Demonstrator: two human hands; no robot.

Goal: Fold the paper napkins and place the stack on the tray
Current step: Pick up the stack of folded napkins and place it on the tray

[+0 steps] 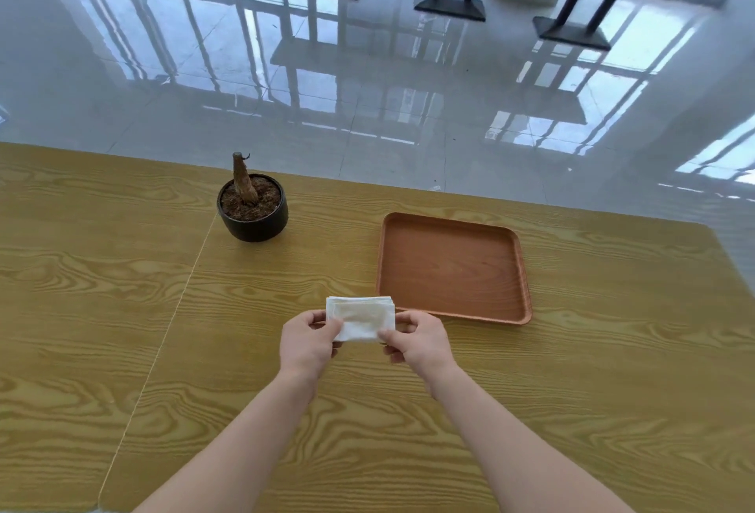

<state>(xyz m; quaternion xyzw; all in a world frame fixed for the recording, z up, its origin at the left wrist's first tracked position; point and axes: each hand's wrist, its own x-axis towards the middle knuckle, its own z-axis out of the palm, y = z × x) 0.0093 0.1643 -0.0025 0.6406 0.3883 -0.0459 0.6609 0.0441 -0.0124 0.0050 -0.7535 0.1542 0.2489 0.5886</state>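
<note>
A small stack of folded white paper napkins (361,317) is held between both hands just above the wooden table, a little left of the tray's near corner. My left hand (306,343) pinches its left end and my right hand (416,343) pinches its lower right end. The square brown wooden tray (519,267) lies flat on the table to the right and slightly beyond the napkins, with nothing in it.
A black pot (253,218) with soil and a cut stump stands on the table at the back left. A seam (179,296) runs through the yellow wood-grain table. Beyond the far edge lie a glossy floor and black table bases (449,6).
</note>
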